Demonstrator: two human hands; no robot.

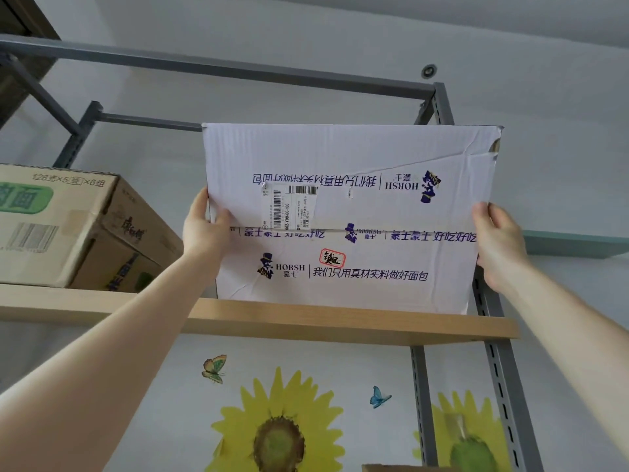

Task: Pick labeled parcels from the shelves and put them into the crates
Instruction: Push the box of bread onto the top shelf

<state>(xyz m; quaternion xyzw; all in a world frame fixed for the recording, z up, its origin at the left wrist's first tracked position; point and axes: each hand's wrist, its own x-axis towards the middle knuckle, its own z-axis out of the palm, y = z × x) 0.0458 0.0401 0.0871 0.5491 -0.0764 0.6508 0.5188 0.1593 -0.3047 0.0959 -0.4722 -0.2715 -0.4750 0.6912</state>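
A large white cardboard parcel (pixel 374 212) with blue HORSH print and a shipping label stands on the top wooden shelf (pixel 306 321), its broad face tipped toward me. My left hand (pixel 204 229) grips its left edge, thumb on the front face. My right hand (pixel 498 243) clasps its right edge. Both arms reach up from below. No crate is in view.
A brown cardboard box (pixel 78 226) with green print sits on the same shelf to the left. Grey metal uprights (pixel 490 308) and top rails (pixel 238 68) frame the rack. The wall behind carries sunflower and butterfly stickers. Another box's corner (pixel 391 467) shows at the bottom.
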